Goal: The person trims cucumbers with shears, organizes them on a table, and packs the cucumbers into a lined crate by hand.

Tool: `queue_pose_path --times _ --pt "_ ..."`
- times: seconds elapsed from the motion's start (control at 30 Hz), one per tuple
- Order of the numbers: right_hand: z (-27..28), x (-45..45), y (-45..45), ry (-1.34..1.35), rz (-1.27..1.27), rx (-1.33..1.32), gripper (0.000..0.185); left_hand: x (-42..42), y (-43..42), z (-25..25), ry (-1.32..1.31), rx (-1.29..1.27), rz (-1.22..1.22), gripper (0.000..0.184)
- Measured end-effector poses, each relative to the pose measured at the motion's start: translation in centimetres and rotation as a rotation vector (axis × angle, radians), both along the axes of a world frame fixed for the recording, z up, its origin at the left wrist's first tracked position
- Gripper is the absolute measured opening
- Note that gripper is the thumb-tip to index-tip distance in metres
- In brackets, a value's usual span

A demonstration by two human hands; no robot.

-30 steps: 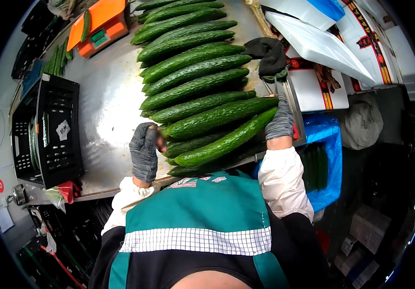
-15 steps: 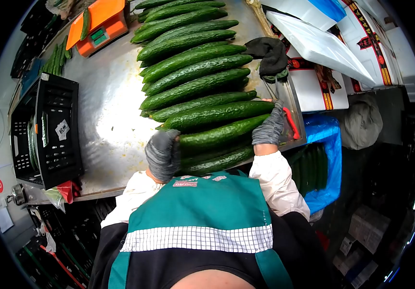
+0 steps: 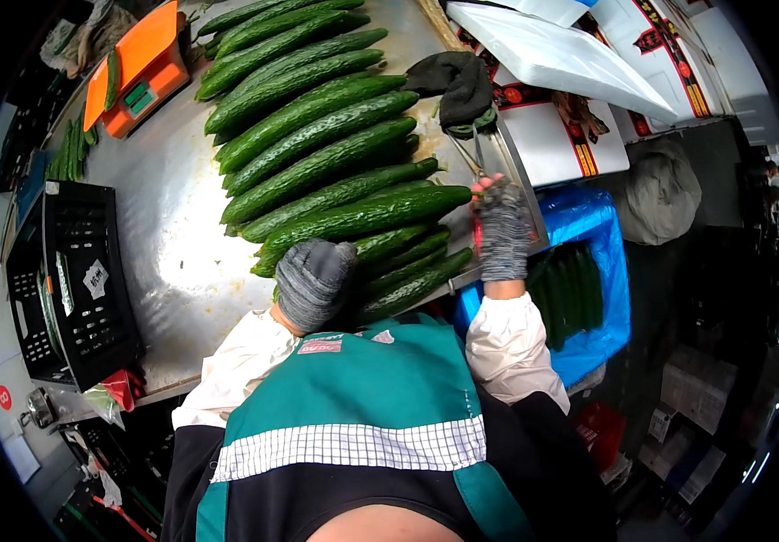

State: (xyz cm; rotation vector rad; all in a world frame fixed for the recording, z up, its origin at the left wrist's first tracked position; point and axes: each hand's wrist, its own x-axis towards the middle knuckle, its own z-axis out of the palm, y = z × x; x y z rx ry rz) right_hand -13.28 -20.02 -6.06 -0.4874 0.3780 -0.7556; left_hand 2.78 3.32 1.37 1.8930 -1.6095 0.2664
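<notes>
A long row of green cucumbers (image 3: 317, 154) lies on the metal table, most of them side by side and angled up to the right. My left hand (image 3: 314, 285), in a grey knit glove, is closed over the left ends of the nearest cucumbers; its fingers are mostly hidden. At the right tips of the row is my right hand (image 3: 503, 230), gloved with bare fingertips and blurred by motion. Something red shows beside and partly behind it. Just above are thin metal tool shafts (image 3: 467, 154), near a dark cloth (image 3: 455, 86).
An orange scale (image 3: 141, 86) carrying one cucumber stands at the back left. A black crate (image 3: 78, 280) is on the left. On the right, a blue-lined box (image 3: 620, 298) holds cucumbers, below white foam boxes (image 3: 561, 149).
My right hand has come off the near cucumber and shifted to the right-hand tips, covering the red object. My left hand stays at the left ends. The view has turned and shifted.
</notes>
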Motion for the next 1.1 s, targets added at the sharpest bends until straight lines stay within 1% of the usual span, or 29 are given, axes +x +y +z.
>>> queue_pose_path --times 0.07,0.13,0.17,0.2,0.23,0.27,0.3,0.33,0.4,0.43,0.47,0.53,0.6,0.67,0.7,0.73,0.8,0.87,0.93,0.97,1.07,1.1 --pt "0.6 -1.6 -0.5 -0.142 -0.084 0.098 0.027 0.0 -0.1 0.0 -0.007 -0.015 -0.012 0.027" --pt "1.8 -3.2 -1.7 1.119 -0.423 -0.883 0.033 -0.1 -0.1 -0.1 -0.021 -0.023 0.014 0.027" --pt "2.2 -4.1 -2.6 1.416 -0.278 -1.016 0.048 -0.1 -0.2 -0.1 -0.013 -0.034 0.011 0.027" --pt "1.1 -4.8 -2.8 1.423 -0.287 -1.016 0.048 -0.1 -0.1 -0.2 -0.009 -0.04 0.003 0.027" --pt "-1.2 -5.5 -3.1 1.541 -0.141 -1.227 0.055 -0.1 -0.1 -0.2 -0.013 -0.052 0.008 0.028" --pt "-2.3 -6.1 -3.4 1.647 0.02 -1.438 0.062 -0.1 -0.2 -0.3 -0.018 -0.064 0.014 0.029" --pt "-0.3 -5.6 -2.2 1.781 0.117 -1.591 0.069 -0.2 -0.3 -0.1 -0.007 -0.07 0.019 0.028" --pt "0.5 -5.0 -1.8 1.788 0.115 -1.591 0.069 -0.3 -0.3 0.1 -0.003 -0.073 0.015 0.028" --pt "1.6 -3.9 -1.1 1.939 0.162 -1.534 0.069 -0.3 -0.2 0.2 0.004 -0.02 0.036 0.028" --pt "2.5 -3.0 -0.9 1.989 0.244 -1.448 0.068 -0.4 -0.3 0.1 0.003 -0.027 0.047 0.026" --pt "3.0 -2.3 -0.4 1.984 0.24 -1.447 0.068 -0.4 -0.3 0.1 -0.003 -0.027 0.047 0.026" --pt "3.5 -0.9 0.4 2.071 0.177 -1.435 0.065 -0.4 -0.2 0.3 -0.013 -0.019 0.048 0.026" --pt "2.8 -0.6 0.7 2.023 0.118 -1.47 0.062 -0.2 -0.2 0.5 -0.013 -0.026 0.041 0.026" --pt "2.5 -0.5 1.2 1.953 0.193 -1.512 0.061 -0.3 -0.1 0.5 -0.002 -0.028 0.038 0.026" --pt "3.0 -0.2 1.8 1.977 0.287 -1.537 0.062 -0.3 -0.1 0.5 -0.014 -0.031 0.043 0.027" --pt "3.4 0.1 1.8 1.969 0.288 -1.541 0.062 -0.2 0.0 0.5 -0.027 -0.036 0.048 0.027" --pt "3.9 0.5 1.8 1.952 0.398 -1.412 0.063 0.0 0.1 0.3 -0.021 -0.022 0.039 0.027" --pt "3.2 0.6 1.3 1.9 0.37 -1.429 0.062 -0.1 0.0 0.4 -0.005 -0.035 0.024 0.027" --pt "3.2 1.4 1.0 1.966 0.336 -1.459 0.061 -0.2 0.0 0.6 -0.015 -0.027 0.026 0.026" --pt "3.7 1.6 0.7 1.969 0.383 -1.433 0.06 -0.2 0.0 0.6 -0.014 -0.013 0.021 0.026" --pt "3.6 1.8 -0.4 1.992 0.42 -1.36 0.057 -0.1 0.0 0.6 -0.01 -0.005 0.011 0.025" --pt "3.5 1.5 -0.4 1.975 0.368 -1.361 0.054 -0.1 0.0 0.5 -0.012 -0.02 0.018 0.025"
